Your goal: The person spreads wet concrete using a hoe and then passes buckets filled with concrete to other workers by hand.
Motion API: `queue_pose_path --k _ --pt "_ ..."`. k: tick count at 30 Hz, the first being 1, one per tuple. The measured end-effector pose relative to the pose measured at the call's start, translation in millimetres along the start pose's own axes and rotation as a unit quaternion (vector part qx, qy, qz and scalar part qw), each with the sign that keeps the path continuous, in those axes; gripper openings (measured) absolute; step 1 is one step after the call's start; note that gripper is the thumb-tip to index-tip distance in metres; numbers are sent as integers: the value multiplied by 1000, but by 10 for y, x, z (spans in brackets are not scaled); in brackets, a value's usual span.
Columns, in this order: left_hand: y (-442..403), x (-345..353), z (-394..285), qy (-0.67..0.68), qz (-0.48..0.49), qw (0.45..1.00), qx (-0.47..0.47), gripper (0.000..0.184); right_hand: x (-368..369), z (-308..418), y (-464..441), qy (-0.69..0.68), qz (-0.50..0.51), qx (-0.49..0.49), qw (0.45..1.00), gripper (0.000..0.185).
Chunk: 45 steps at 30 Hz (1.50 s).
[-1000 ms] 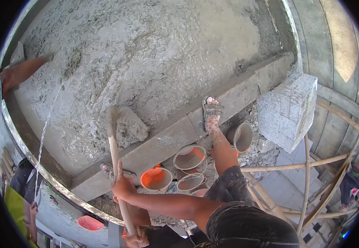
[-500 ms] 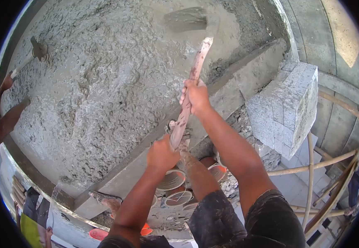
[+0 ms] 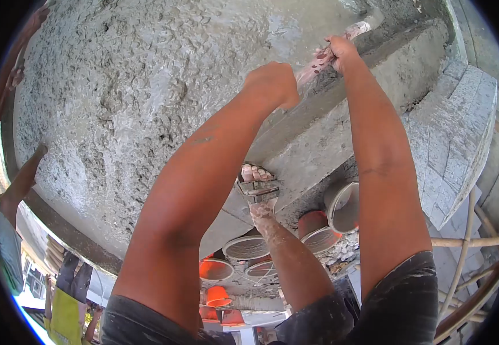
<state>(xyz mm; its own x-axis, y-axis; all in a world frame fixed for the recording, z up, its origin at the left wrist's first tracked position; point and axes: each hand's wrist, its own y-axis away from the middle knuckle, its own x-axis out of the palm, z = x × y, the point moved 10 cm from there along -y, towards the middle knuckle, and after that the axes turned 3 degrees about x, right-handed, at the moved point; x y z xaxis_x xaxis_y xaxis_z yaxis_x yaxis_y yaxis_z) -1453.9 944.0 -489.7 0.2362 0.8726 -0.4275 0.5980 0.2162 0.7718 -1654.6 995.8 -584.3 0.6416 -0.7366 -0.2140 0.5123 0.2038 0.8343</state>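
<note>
My left hand point(image 3: 271, 83) is closed around the rear of a hoe's pale, mud-spotted wooden handle point(image 3: 312, 70). Farther up the same shaft, my right hand point(image 3: 341, 50) grips it close to the head. The hoe's curved neck point(image 3: 374, 20) is coated in grey mix, and its blade is hidden in the wet concrete or cut off by the view. Wet, lumpy concrete point(image 3: 128, 98) spreads across the trough to the left of both hands. Below them runs a straight concrete ledge point(image 3: 324, 135), with a sandalled foot point(image 3: 258, 178) on it.
Several buckets point(image 3: 246, 247) stand below the ledge. A pale block stack point(image 3: 450, 138) is at right, above bamboo poles point(image 3: 473, 241). Another person's arm point(image 3: 16, 75) reaches in at far left; someone in a yellow-green top point(image 3: 65, 316) is at lower left.
Both hands and the hoe have shifted up and right in the view, with the arms stretched farther out. The view has turned, and more buckets show below.
</note>
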Motion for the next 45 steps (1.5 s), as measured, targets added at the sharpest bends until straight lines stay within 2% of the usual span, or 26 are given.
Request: queue_pose_path --k 4,6,8,12,14,16,18,22,24,27,29,30,32,33,34,36,37,39,40,41,42,43,44,45 --pt "612 249 439 15 40 999 -29 33 173 -343 105 -144 -9 11 989 20" --pt "1085 465 722 48 61 996 -41 34 381 -725 292 -141 20 43 989 21" --pt "1668 650 1077 19 57 995 -74 36 717 -1297 695 -138 14 83 987 20" --pt "2829 1151 1847 68 84 988 -112 32 1376 -2268 1656 -85 -46 143 985 14" --pt "3429 1372 2262 82 58 988 -120 29 1698 -2721 2298 -72 -54 176 980 8" --pt "4080 1513 2552 83 68 982 -155 28 2013 -3209 2847 -43 -35 175 983 9" --pt "4816 1757 2919 90 81 972 -200 27 2360 -3798 3481 -75 -24 227 971 10" --pt "6086 2298 3369 151 112 958 -215 29 2714 -4762 4566 50 -45 252 965 12" --pt "6729 2545 3506 189 117 946 -237 30 2919 -5060 5177 87 -6 262 961 13" --pt "7770 2994 3735 235 123 920 -288 31 3253 -5746 6074 130 39 288 948 22" --pt "8392 3195 3807 307 92 895 -309 35 3372 -6236 6432 275 -6 193 942 32" --pt "8637 3291 3818 316 86 887 -324 35 3515 -6244 6703 286 11 193 938 32" --pt "9213 3530 3936 287 94 855 -421 37 3839 -6143 7315 275 67 172 944 47" --pt "9428 3826 3958 355 70 830 -425 39 4013 -6004 7593 281 149 216 923 59" --pt "9506 3977 3928 365 66 822 -433 39 4030 -6117 7621 293 158 216 918 59" --pt "9498 4015 3819 351 -35 853 -385 39 4120 -6014 7574 349 183 60 917 69" --pt "9380 4076 3789 397 -91 839 -360 39 4182 -5830 7588 376 184 -24 908 74" --pt "8958 3896 3757 469 -170 812 -302 39 4463 -4908 7581 407 194 -128 884 79" --pt "8663 3774 3765 490 -186 805 -278 39 4624 -4725 7356 329 207 -176 904 80" --pt "8350 3791 3792 536 -220 776 -248 39 4845 -4437 7295 290 237 -109 921 73" --pt "8054 3505 3800 559 -296 740 -226 38 5060 -4144 7247 252 257 -40 932 66" --pt "7642 3551 3740 656 -293 668 -193 25 5301 -4000 7048 268 284 -32 920 49" --pt "7202 3628 3668 745 -287 578 -167 19 5506 -3908 6807 328 295 -53 896 44" --pt "6885 3528 3577 764 -309 547 -143 17 5641 -3860 6645 385 304 -77 868 40"
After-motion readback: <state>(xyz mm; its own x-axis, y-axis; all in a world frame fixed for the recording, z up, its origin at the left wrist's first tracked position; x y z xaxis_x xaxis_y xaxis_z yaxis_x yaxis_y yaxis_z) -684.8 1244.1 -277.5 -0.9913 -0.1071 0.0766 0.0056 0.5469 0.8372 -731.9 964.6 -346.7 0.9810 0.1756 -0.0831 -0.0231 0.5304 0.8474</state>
